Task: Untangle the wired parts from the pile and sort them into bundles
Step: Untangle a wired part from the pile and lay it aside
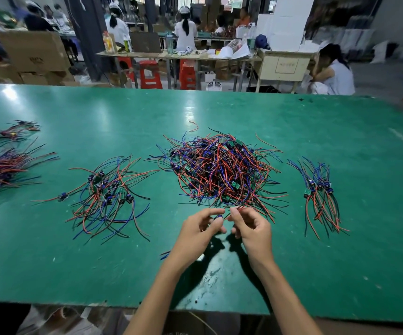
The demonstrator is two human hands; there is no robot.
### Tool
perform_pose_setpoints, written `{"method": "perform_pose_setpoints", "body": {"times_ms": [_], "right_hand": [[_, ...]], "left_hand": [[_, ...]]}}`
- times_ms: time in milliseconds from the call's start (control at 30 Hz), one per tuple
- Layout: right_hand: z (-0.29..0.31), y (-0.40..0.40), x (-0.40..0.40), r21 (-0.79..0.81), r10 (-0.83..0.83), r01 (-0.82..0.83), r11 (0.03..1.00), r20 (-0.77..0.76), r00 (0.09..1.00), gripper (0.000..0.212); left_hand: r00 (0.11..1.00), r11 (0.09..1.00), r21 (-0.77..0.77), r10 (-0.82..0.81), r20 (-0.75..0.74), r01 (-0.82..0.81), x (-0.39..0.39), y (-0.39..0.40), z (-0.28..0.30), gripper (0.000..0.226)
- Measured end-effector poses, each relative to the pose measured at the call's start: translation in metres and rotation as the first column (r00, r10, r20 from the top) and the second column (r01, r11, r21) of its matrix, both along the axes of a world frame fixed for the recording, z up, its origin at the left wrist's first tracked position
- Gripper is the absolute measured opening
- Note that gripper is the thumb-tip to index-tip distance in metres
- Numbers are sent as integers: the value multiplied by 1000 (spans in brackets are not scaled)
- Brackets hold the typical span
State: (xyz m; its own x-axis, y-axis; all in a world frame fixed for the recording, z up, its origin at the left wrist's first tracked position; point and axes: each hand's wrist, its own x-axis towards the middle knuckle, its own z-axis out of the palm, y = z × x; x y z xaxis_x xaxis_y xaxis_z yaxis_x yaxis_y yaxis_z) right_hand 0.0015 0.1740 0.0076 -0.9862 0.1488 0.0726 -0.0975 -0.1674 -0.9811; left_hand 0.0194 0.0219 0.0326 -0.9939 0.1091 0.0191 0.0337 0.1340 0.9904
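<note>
Head view shows us the green table (292, 131), with the big tangled pile (219, 170) of red, blue and black wires at its middle. We see a loose bundle (108, 197) to the pile's left and a smaller, tidier bundle (321, 194) to its right. Just in front of the pile, our left hand (199, 232) and right hand (251, 228) meet, curled fingers pinching one small wired part (218, 217) between them.
</note>
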Motion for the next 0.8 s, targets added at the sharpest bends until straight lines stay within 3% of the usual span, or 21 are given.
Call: {"method": "perform_pose_setpoints", "body": {"times_ms": [133, 300, 433, 567, 667, 700, 800], "right_hand": [[-5, -3, -4, -21, -9, 9, 1000, 35, 999, 10], [-6, 0, -4, -67, 22, -21, 998, 16, 1000, 9], [-8, 1, -4, -68, 38, -39, 997, -17, 999, 9], [-9, 2, -4, -68, 36, -38, 997, -32, 999, 9], [-8, 1, -4, -4, 45, -45, 999, -78, 996, 6], [-7, 1, -4, 31, 46, -43, 999, -92, 995, 6], [-6, 3, -3, 126, 41, -26, 992, -118, 992, 7]], "left_hand": [[998, 993, 112, -50, 27, 46, 1, -1, -9, 33], [997, 997, 48, -63, 45, 61, -3, -2, -9, 37], [995, 994, 98, -59, 83, 51, -6, -1, -7, 41], [978, 985, 114, -144, 149, 128, -9, -5, 3, 57], [977, 991, 92, -115, 179, 99, -10, -3, 9, 66], [982, 995, 69, -85, 167, 75, -10, -2, 10, 60], [999, 997, -79, 1, 40, 2, -10, 4, 7, 15]]}}
